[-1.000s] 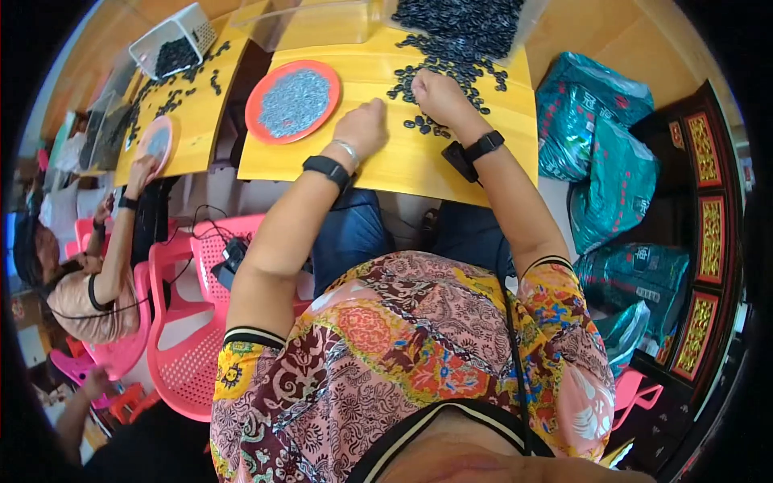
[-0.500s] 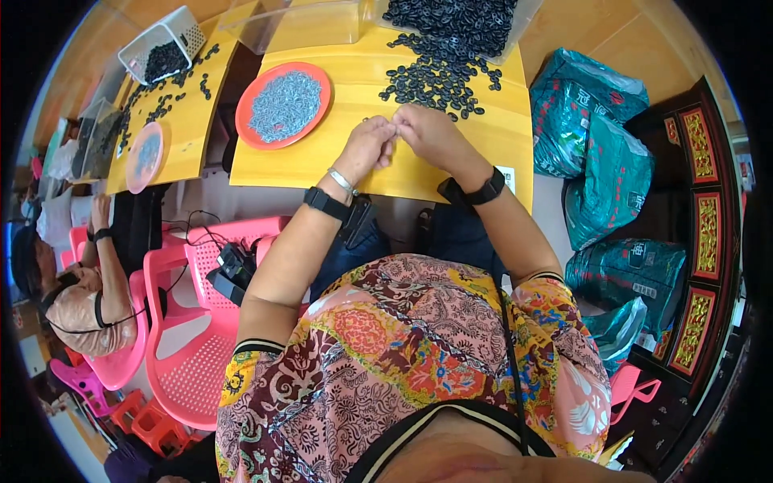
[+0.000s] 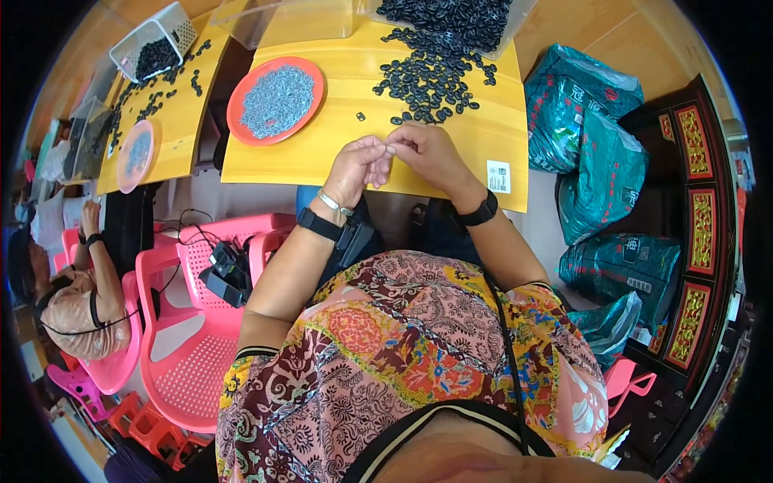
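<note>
Two hands meet fingertip to fingertip at the near edge of a yellow bench point(image 3: 338, 153): left hand point(image 3: 357, 169) and right hand point(image 3: 427, 153), each grip pinched together on something too small to make out, so what is clamped I cannot tell. One black wristband on each wrist; one silver bracelet on the left wrist as well. One loose heap of small black parts point(image 3: 427, 80) lies at 12 o'clock from the hands, spilling out of one clear tray point(image 3: 515, 20) at the far bench edge; the parts are dark, oval and flat-looking, too many to count, with a few strays nearest the fingers. One orange plate point(image 3: 276, 100) holding small grey pieces sits at 10 o'clock from the hands. One second yellow bench point(image 3: 173, 121) stands further toward 9 o'clock, carrying one white mesh basket point(image 3: 155, 44) of black parts and one pink plate point(image 3: 135, 154). Three teal bags point(image 3: 600, 173) are stacked at 3 o'clock against dark carved furniture with gold panels. Two pink plastic chairs point(image 3: 193, 338) stand at 7 o'clock; one other person point(image 3: 76, 298) sits at 8 o'clock.
</note>
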Demonstrator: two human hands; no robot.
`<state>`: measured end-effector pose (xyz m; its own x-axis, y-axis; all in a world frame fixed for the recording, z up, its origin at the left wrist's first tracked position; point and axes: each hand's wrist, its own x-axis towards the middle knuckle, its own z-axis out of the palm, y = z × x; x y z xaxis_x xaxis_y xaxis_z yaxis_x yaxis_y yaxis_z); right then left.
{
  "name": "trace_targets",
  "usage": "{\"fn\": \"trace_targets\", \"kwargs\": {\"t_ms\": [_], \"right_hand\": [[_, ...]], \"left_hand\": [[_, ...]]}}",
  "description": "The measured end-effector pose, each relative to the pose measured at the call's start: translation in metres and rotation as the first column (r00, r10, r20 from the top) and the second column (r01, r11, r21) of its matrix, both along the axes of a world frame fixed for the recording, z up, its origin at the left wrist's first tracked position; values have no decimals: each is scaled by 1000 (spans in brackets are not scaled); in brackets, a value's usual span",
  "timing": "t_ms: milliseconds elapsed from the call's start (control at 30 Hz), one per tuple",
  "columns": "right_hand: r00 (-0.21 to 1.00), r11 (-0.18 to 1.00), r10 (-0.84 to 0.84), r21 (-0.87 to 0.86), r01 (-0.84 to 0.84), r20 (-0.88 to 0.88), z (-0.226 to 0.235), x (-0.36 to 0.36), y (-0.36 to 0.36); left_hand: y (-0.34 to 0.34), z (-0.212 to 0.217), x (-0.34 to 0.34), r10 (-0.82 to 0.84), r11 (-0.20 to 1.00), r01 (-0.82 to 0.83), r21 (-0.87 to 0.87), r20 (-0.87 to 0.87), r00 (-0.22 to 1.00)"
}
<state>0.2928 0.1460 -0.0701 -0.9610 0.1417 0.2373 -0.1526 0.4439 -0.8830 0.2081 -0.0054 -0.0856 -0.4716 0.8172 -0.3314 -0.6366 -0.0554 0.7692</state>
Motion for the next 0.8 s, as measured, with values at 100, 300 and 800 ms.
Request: {"fn": "trace_targets", "kwargs": {"t_ms": [100, 300, 800], "right_hand": [[997, 992, -76, 99, 77, -20, 0, 2, -8], [993, 988, -119, 103, 116, 21, -6, 2, -11], [986, 979, -163, 133, 157, 39, -10, 2, -14]], "left_hand": [[0, 3, 5, 56, 994, -64, -87, -87, 995], [1, 0, 7, 83, 995, -90, -48, -119, 989], [4, -2, 8, 67, 995, -75, -68, -120, 990]]}}
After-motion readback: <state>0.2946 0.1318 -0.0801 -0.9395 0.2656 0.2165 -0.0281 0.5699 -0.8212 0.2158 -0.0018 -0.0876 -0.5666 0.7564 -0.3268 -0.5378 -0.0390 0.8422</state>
